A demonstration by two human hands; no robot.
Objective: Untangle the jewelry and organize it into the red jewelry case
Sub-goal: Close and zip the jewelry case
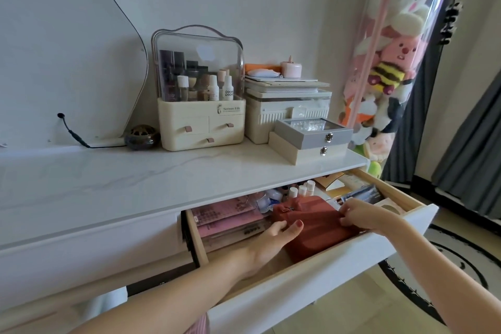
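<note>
The red jewelry case (314, 222) lies closed inside the open drawer (339, 274) of a white dresser, a small zipper pull showing at its far left corner. My left hand (273, 241) grips the case's near left side, thumb on top. My right hand (363, 215) pinches its right edge with the fingertips. No loose jewelry shows in view.
Pink booklets (227, 218), small bottles (301, 190) and packets fill the drawer around the case. On the marble top (108, 179) stand a cosmetics organizer (200, 106), a white box stack (287, 106) and two clasped boxes (311, 141). Plush toys (385, 70) hang at right.
</note>
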